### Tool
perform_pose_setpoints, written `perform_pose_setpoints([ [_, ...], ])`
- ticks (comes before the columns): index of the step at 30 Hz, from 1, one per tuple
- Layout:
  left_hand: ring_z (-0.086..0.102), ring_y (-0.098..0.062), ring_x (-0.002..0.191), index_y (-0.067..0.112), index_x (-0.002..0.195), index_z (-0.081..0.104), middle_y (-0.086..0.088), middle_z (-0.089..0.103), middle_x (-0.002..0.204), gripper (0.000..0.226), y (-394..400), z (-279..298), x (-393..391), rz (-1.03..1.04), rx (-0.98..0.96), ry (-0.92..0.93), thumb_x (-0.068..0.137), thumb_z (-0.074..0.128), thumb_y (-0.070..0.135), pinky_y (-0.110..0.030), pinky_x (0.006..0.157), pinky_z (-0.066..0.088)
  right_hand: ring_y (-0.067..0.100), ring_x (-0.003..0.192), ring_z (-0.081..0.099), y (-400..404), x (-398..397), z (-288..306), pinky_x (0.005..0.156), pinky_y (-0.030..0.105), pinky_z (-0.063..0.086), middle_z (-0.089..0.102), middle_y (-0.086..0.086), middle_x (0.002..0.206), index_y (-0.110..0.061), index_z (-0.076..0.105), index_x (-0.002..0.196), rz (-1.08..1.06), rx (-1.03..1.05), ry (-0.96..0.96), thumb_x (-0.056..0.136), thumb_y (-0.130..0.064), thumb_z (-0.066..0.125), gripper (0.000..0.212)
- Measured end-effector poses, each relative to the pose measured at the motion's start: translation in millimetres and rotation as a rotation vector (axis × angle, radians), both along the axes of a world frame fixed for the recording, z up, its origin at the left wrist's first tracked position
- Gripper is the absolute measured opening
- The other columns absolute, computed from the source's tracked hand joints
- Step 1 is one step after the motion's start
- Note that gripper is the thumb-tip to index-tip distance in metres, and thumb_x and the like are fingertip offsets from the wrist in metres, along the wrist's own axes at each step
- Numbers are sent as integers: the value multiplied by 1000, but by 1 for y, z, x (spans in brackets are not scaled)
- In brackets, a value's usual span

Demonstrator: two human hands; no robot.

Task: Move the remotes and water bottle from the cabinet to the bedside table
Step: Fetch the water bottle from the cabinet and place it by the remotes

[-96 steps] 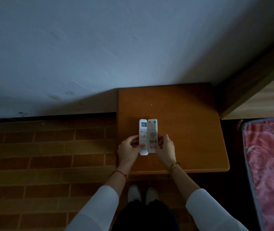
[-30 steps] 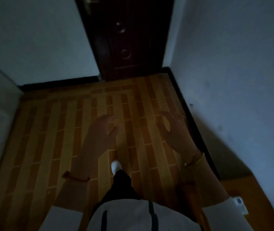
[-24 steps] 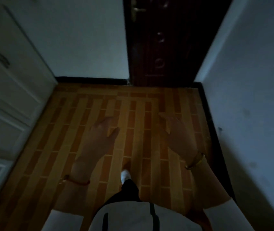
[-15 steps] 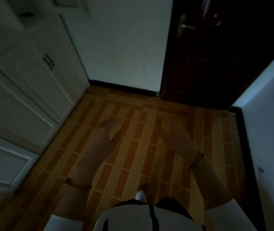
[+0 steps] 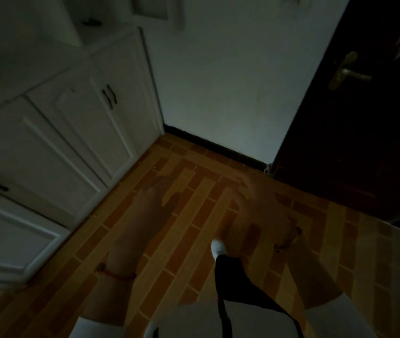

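Observation:
Both of my hands hang in front of me over the brick-patterned floor, blurred by motion. My left hand (image 5: 154, 203) has its fingers spread and holds nothing. My right hand (image 5: 262, 201) is also spread and holds nothing. A white cabinet (image 5: 55, 132) with dark handles fills the left side; its top surface shows only at the upper left edge, dim and blurred. The remotes, the water bottle and the bedside table are out of view.
A dark wooden door (image 5: 355, 118) with a brass handle stands at the right. A white wall (image 5: 223, 81) with a black skirting closes the far end. My white shoe (image 5: 218, 247) steps on the tiled floor (image 5: 194, 215) between cabinet and door.
My hands have let go of the two remotes on the bedside table. I have turned left, away from it; the door has slid right and the white cabinet has come into view.

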State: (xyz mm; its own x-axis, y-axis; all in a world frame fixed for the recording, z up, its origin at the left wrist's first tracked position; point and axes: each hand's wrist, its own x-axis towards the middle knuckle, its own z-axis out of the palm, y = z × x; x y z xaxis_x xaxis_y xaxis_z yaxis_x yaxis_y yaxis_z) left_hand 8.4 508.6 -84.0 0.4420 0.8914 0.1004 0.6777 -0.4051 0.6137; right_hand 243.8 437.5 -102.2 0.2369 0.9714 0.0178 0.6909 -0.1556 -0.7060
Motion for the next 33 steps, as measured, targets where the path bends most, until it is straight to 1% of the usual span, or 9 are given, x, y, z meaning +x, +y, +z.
perform_pose_setpoints([
  [3, 57, -19, 113, 21, 132, 53, -3, 58, 131, 40, 63, 4, 22, 101, 22, 25, 92, 57, 24, -29, 96, 44, 20, 124, 49, 79, 26, 12, 103, 37, 42, 55, 4, 132, -19, 47, 134, 65, 48, -30, 93, -37, 52, 45],
  [7, 53, -19, 118, 21, 132, 53, -3, 57, 132, 40, 133, 18, 45, 194, 43, 16, 93, 56, 24, -20, 94, 32, 20, 128, 42, 175, 53, 28, 108, 44, 38, 50, 5, 135, -22, 42, 138, 154, 48, -14, 93, -40, 48, 48],
  [12, 56, -25, 115, 18, 130, 55, -6, 60, 127, 40, 208, 31, 55, 355, 59, -24, 91, 59, 23, -39, 98, 44, 21, 128, 38, 282, 67, 48, 108, 41, 36, 51, 8, 133, -17, 43, 138, 284, 71, -54, 94, -32, 51, 47],
  [15, 54, -25, 114, 18, 130, 55, -6, 59, 127, 41, 242, 34, 56, 430, 40, -41, 90, 61, 23, -37, 96, 42, 21, 128, 38, 334, 67, 46, 109, 36, 34, 52, 8, 133, -16, 44, 137, 334, 80, -46, 94, -31, 51, 46],
  [18, 55, -22, 117, 21, 131, 54, -3, 58, 129, 41, 279, 25, 50, 461, 45, -14, 90, 59, 28, -40, 98, 44, 21, 128, 38, 381, 62, 39, 106, 27, 27, 51, 7, 135, -14, 44, 138, 382, 69, -35, 95, -29, 51, 46],
  [21, 54, -21, 120, 22, 131, 53, -2, 58, 131, 41, 323, 13, 45, 474, 47, 2, 91, 58, 29, -42, 102, 43, 22, 130, 38, 432, 59, 27, 107, 29, 27, 50, 6, 137, -15, 43, 138, 408, 59, -35, 94, -30, 52, 48],
  [24, 53, -20, 121, 22, 132, 53, -2, 57, 132, 41, 376, 7, 41, 500, 52, 5, 91, 58, 28, -36, 101, 42, 22, 128, 40, 488, 55, 19, 109, 35, 31, 52, 7, 134, -16, 45, 136, 435, 81, -14, 93, -29, 54, 46],
  [27, 51, -18, 122, 24, 133, 51, 0, 56, 134, 43, 433, 7, 35, 522, 62, 16, 92, 57, 31, -34, 102, 42, 20, 127, 41, 551, 45, 19, 106, 29, 32, 54, 6, 131, -16, 46, 135, 453, 109, -5, 93, -28, 54, 44],
  [33, 50, -19, 124, 24, 134, 50, 0, 55, 134, 42, 557, 22, 20, 531, 121, 16, 93, 53, 32, -41, 105, 41, 18, 129, 39, 682, 21, 29, 105, 24, 28, 50, 6, 136, -20, 45, 136, 459, 144, 15, 92, -30, 54, 46],
])
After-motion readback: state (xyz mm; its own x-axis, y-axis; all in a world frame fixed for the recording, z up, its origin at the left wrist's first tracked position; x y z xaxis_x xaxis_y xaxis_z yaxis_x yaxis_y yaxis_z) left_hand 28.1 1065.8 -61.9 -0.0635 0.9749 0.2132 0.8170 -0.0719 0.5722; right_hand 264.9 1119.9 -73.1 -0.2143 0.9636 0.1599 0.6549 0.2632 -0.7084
